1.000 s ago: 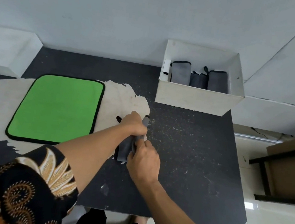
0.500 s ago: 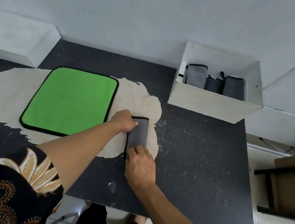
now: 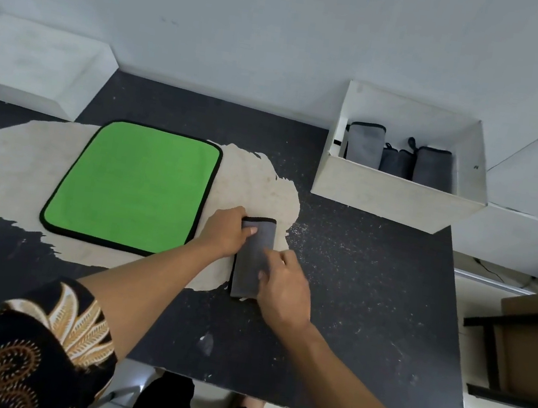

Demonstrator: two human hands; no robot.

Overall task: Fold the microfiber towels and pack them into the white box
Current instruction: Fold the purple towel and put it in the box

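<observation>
A folded grey microfiber towel with black trim lies flat as a narrow strip near the table's middle. My left hand holds its upper left edge, thumb lying on top, the other fingers hidden. My right hand rests on the towel's right side with its fingertips touching the cloth. A green towel with a black border lies spread flat to the left. The white box stands at the back right, holding three folded grey towels upright along its front wall.
The table is black with a worn beige patch under the towels; its right edge drops to a tiled floor. A white block sits at the back left. A brown and black piece of furniture stands on the right.
The grey towel, lifted between both hands a second ago, now lies flat on the table. My left hand stays at its top edge and my right hand has slid onto its right side.
</observation>
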